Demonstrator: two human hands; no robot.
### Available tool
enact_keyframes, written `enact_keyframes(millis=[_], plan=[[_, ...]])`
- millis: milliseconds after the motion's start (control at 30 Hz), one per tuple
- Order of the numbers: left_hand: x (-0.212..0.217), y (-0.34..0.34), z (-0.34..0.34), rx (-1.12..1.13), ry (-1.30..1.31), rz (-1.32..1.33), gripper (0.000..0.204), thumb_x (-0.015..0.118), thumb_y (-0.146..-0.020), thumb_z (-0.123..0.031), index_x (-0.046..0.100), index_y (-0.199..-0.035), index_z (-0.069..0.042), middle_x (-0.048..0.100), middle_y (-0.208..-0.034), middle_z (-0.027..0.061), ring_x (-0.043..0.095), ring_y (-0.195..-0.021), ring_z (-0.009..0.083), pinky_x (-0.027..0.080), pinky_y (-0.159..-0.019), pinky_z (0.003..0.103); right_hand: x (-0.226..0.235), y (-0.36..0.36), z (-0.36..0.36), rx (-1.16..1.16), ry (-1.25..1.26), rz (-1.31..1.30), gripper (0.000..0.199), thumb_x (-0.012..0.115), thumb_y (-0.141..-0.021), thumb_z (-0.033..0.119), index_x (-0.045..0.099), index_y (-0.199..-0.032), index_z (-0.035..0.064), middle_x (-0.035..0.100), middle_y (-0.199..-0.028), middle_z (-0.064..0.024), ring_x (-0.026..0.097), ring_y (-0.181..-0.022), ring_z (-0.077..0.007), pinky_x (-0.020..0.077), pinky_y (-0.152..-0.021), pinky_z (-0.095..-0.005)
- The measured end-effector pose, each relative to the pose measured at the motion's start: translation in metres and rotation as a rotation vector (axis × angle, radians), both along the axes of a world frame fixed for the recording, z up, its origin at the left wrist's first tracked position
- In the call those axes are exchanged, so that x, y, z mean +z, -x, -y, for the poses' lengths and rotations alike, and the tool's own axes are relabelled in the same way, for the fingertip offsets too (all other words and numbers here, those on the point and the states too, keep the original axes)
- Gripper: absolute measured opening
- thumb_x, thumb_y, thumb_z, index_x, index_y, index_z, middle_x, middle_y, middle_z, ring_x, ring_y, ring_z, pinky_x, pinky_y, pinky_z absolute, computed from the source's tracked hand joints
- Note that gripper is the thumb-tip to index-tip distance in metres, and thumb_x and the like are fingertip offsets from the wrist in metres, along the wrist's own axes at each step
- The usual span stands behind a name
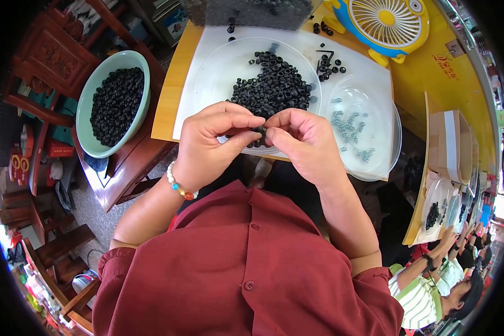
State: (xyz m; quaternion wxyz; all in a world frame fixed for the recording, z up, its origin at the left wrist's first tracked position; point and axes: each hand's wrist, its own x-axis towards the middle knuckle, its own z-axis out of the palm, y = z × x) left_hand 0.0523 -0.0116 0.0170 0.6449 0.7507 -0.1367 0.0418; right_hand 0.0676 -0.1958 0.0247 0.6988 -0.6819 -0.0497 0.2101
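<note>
My left hand [213, 143] and my right hand [308, 143] meet at the near edge of a clear round plate [218, 61], fingertips pinched together on a small black rubber ring [259, 131]. A heap of black rings [274, 87] lies on that plate just beyond my fingers. To the right a second clear plate [383, 145] holds several small blue-grey metal pieces [350, 126]. A bead bracelet circles my left wrist.
A pale green bowl [87, 106] full of black rings rests on a wooden chair at left. A yellow-and-blue desk fan [386, 22] stands at the back. Loose rings and a black hex key [326, 56] lie on the white mat. Other people work at lower right.
</note>
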Motion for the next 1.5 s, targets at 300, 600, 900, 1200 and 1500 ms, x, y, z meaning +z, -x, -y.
enact_keyframes(millis=[300, 600, 900, 1200, 1500], plan=[[0.000, -0.001, -0.001, -0.026, -0.126, 0.112, 0.024, 0.067, -0.072, 0.008, 0.070, -0.093, -0.002, 0.064, -0.088, 0.0087, 0.062, -0.075, 0.0135, 0.050, -0.065, 0.023, 0.000, 0.000, 0.000, -0.010, 0.023, 0.054, 0.014, 0.059, -0.081, 0.006, 0.063, -0.090, -0.0043, 0.064, -0.078, -0.0029, 0.056, -0.068, -0.0056, 0.0467, -0.061, -0.0210], [0.000, -0.005, -0.008, 0.119, 0.045, -0.079, 0.019, 0.066, -0.077, 0.004, 0.068, -0.095, -0.001, 0.064, -0.088, 0.0056, 0.060, -0.077, 0.0101, 0.049, -0.068, 0.022, 0.009, 0.001, 0.005, -0.018, 0.317, 0.109, 0.014, 0.061, -0.081, 0.001, 0.062, -0.094, -0.0034, 0.064, -0.082, -0.0031, 0.058, -0.072, -0.0059, 0.0473, -0.065, -0.0203], [-0.002, 0.011, -0.007, -0.098, 0.610, -0.565, 0.023, 0.065, -0.080, 0.004, 0.063, -0.103, 0.002, 0.065, -0.093, 0.0084, 0.066, -0.084, 0.0175, 0.054, -0.077, 0.026, 0.016, 0.006, 0.017, -0.080, -0.156, 0.003, 0.012, 0.063, -0.083, 0.000, 0.063, -0.095, -0.0038, 0.066, -0.087, -0.0081, 0.063, -0.077, -0.0114, 0.0499, -0.069, -0.0229], [0.001, 0.023, 0.007, -0.177, 0.708, -0.602, 0.021, 0.067, -0.079, 0.002, 0.064, -0.100, 0.002, 0.067, -0.089, 0.0103, 0.066, -0.081, 0.0166, 0.056, -0.075, 0.027, 0.019, 0.025, 0.012, -0.032, -0.299, 0.066, 0.012, 0.062, -0.083, -0.004, 0.064, -0.095, -0.0061, 0.065, -0.089, -0.0087, 0.063, -0.082, -0.0129, 0.0505, -0.076, -0.0230], [-0.001, 0.031, 0.012, -0.172, 0.604, -0.582, 0.019, 0.067, -0.080, -0.001, 0.065, -0.099, 0.001, 0.068, -0.086, 0.0097, 0.066, -0.077, 0.0142, 0.054, -0.067, 0.024, 0.009, 0.030, 0.013, -0.033, -0.298, 0.203, 0.011, 0.064, -0.080, -0.006, 0.064, -0.091, -0.0061, 0.062, -0.089, -0.0089, 0.063, -0.078, -0.0146, 0.0516, -0.073, -0.0239]])
